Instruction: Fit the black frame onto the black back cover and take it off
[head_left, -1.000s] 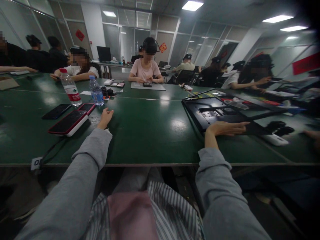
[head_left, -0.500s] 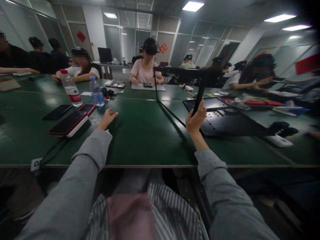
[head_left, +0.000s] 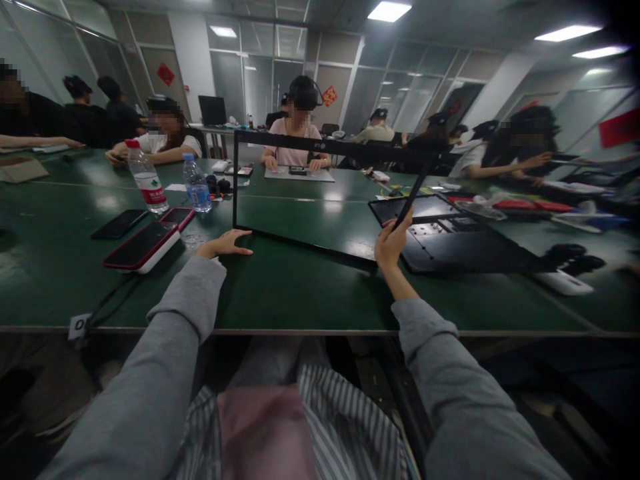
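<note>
A thin black rectangular frame (head_left: 320, 144), a screen bezel with nothing in its middle, stands upright on the green table (head_left: 300, 287) in front of me. My right hand (head_left: 393, 241) is closed on the frame's right side bar near its lower corner. My left hand (head_left: 224, 244) lies flat on the table with its fingers stretched out, the fingertips next to the frame's lower left corner. To the right lies a dark opened device chassis (head_left: 450, 237) flat on the table.
Phones (head_left: 143, 245) and a power bank lie at the left, with two water bottles (head_left: 147, 181) behind them. A white object and black parts (head_left: 565, 273) sit at the right. Several people sit round the far side of the table.
My right hand lifted the black frame off the chassis and swung it left, setting it upright before me. My left hand slid right and flattened beside the frame's lower left corner.
</note>
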`<state>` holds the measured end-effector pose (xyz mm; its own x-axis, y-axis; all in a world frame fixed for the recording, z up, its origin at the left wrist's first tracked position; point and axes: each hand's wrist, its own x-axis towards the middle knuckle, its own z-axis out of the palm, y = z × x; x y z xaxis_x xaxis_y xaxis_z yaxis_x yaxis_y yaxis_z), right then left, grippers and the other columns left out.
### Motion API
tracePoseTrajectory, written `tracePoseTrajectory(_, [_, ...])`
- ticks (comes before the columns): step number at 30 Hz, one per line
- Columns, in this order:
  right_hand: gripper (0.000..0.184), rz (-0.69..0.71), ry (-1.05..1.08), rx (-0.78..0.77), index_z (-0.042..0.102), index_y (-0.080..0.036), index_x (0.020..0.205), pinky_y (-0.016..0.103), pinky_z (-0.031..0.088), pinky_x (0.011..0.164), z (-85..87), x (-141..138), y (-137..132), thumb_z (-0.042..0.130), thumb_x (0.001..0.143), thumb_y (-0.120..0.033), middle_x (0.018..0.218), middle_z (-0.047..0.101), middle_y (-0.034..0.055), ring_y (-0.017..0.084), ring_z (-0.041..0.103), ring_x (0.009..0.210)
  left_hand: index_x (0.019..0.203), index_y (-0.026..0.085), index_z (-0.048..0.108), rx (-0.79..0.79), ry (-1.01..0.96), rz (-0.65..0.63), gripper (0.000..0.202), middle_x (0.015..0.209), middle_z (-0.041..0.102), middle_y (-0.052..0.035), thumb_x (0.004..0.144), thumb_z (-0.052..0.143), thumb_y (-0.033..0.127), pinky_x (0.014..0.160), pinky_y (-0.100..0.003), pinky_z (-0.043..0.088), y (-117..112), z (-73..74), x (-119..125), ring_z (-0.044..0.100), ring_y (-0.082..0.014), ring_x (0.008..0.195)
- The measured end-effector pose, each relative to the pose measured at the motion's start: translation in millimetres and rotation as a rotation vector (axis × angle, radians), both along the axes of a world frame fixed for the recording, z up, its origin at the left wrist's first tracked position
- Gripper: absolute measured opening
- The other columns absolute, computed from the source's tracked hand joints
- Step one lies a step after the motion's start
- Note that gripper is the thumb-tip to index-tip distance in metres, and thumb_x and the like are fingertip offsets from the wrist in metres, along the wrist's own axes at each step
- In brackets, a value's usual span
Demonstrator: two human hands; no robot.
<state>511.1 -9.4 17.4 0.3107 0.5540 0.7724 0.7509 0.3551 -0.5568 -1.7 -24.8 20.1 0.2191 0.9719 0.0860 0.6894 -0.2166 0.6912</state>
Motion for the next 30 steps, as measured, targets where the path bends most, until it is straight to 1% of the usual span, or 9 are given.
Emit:
tracePoseTrajectory(4, [0.076,-0.018,0.044,-0.035,0.019,-0.02,0.182,0.058,0.056,0.111,-1.4,2.1,2.1,0.033,0.11,-0.037,0.123,0.066,0.0148,0.029,0.073,0.109,0.105,0.022,0.084,0.005,-0.13,0.096,0.043,0.128,0.079,-0.0178,0.066,0.097,0.038,0.124,-0.047,0.046,-2.4,3.1,4.8,0.064,-0.0392,0.142])
tracePoseTrajectory(7, [0.075,-0.023,0.049,-0.041,0.02,-0.019,0.182,0.058,0.056,0.112,1.1,0.2,-0.1,0.032,0.11,-0.037,0.122,0.067,0.0143,0.029,0.073,0.109,0.094,0.021,0.083,0.06,-0.221,0.193,0.033,0.112,0.083,-0.0144,0.073,0.095,0.043,0.115,-0.046,0.053,0.3,-0.8,2.1,0.073,-0.0363,0.123])
tracePoseTrajectory(10, [0.073,-0.031,0.047,-0.057,0.026,-0.019,0.18,0.058,0.055,0.113,8.6,-5.3,-7.0,0.034,0.111,-0.038,0.127,0.067,0.0158,0.03,0.074,0.113,0.083,0.02,0.08,0.158,-0.224,0.426,0.032,0.096,0.083,-0.0142,0.083,0.087,0.051,0.106,-0.046,0.057,6.5,-9.1,-6.8,0.076,-0.035,0.106])
tracePoseTrajectory(12, [0.072,-0.031,0.035,-0.068,0.03,-0.019,0.178,0.057,0.055,0.114,15.0,-9.9,-13.0,0.039,0.11,-0.041,0.132,0.067,0.0175,0.03,0.073,0.117,0.077,0.021,0.078,0.237,-0.188,0.572,0.037,0.09,0.081,-0.0147,0.093,0.077,0.054,0.106,-0.047,0.056,10.2,-13.4,-12.1,0.076,-0.0358,0.104])
tracePoseTrajectory(14, [0.072,-0.033,0.022,-0.072,0.034,-0.019,0.176,0.056,0.055,0.114,20.6,-14.1,-18.6,0.043,0.109,-0.044,0.137,0.066,0.0189,0.031,0.072,0.12,0.075,0.022,0.077,0.291,-0.177,0.628,0.041,0.089,0.08,-0.015,0.1,0.067,0.053,0.109,-0.047,0.054,12.1,-15.0,-13.2,0.075,-0.0364,0.107])
tracePoseTrajectory(18, [0.07,-0.038,0.015,-0.062,0.04,-0.019,0.173,0.054,0.055,0.114,26.2,-18.8,-25.2,0.044,0.109,-0.046,0.14,0.066,0.0198,0.031,0.072,0.121,0.099,0.022,0.083,0.363,-0.187,0.496,0.019,0.115,0.082,-0.0136,0.097,0.07,0.034,0.118,-0.046,0.048,10.4,-13.0,0.7,0.07,-0.0343,0.125])
tracePoseTrajectory(22, [0.067,-0.065,0.006,-0.045,0.043,-0.02,0.171,0.054,0.056,0.113,22.0,-16.1,-21.5,0.042,0.109,-0.046,0.137,0.068,0.0195,0.031,0.074,0.118,0.126,0.024,0.08,0.401,-0.109,0.358,0.036,0.144,0.074,-0.0134,0.091,0.071,0.022,0.129,-0.057,0.036,5.0,-13.7,18.5,0.056,-0.0355,0.147])
tracePoseTrajectory(25, [0.067,-0.062,0.057,-0.055,0.039,-0.018,0.173,0.053,0.056,0.11,12.4,-9.4,-11.3,0.037,0.11,-0.041,0.123,0.072,0.0165,0.029,0.075,0.106,0.132,0.024,0.078,0.352,-0.069,0.287,0.041,0.154,0.068,-0.0163,0.092,0.069,0.019,0.131,-0.061,0.03,1.4,-16.2,23.5,0.052,-0.0369,0.152])
tracePoseTrajectory(30, [0.07,0.03,0.124,-0.123,0.033,-0.013,0.174,0.049,0.059,0.098,-4.4,2.1,2.8,0.038,0.108,-0.036,0.097,0.072,0.0086,0.027,0.073,0.086,0.137,0.023,0.077,0.34,0.002,0.267,0.043,0.163,0.062,-0.0191,0.094,0.075,0.021,0.132,-0.07,0.017,-2.0,-16.9,24.3,0.041,-0.0428,0.162])
